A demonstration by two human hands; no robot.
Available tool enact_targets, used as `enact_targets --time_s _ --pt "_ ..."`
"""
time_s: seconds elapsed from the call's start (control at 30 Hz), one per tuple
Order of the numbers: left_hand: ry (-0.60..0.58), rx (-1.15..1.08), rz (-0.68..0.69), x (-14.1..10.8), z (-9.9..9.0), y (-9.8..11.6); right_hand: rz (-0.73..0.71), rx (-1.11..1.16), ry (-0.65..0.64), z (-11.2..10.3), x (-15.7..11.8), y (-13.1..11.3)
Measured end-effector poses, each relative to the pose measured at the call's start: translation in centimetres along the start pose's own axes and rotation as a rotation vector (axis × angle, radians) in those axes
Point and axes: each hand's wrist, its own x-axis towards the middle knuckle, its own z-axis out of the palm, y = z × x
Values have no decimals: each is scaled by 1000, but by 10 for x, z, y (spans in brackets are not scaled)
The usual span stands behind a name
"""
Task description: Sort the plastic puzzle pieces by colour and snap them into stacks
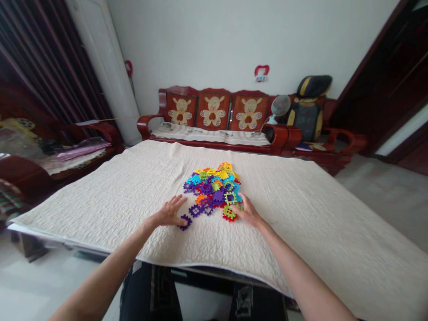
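Note:
A pile of toothed plastic pieces [217,185] in purple, blue, yellow, green, orange and red lies on the cream quilted cover [133,196]. My left hand [170,211] is spread at the pile's left side, its thumb on a single purple piece [185,222]. At the right edge of the pile, my right hand [248,211] has its fingers apart, with fingertips at a green square piece [229,212] that overlaps a red one. Two purple window-shaped pieces [195,210] lie between the hands at the near edge of the pile.
Behind the covered table stands a red wooden sofa [214,142] with bear-patterned cushions. A small fan [281,106] and a massage cushion [306,118] are at the back right. A wooden armchair [30,178] stands at the left. The cover's near edge hangs above my knees.

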Motion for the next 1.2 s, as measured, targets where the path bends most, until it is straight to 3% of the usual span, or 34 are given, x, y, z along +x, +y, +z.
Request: enact_targets --time_s 0.17,0.3,0.57,0.87,1.03,1.2 --pt "64 25 0 8 16 13 -57 -188 -97 11 -23 -17" --pt "146 -36 51 31 30 28 -109 -212 11 23 -25 -19" --pt "307 -172 187 90 56 72 -302 -25 171 32 -1 -4" --pt "525 -160 79 145 77 114 -200 229 378 34 35 25" --pt "589 -178 94 176 76 136 -16 293 433 25 56 30" --pt "643 -210 145 202 49 139 -41 332 460 9 63 35"
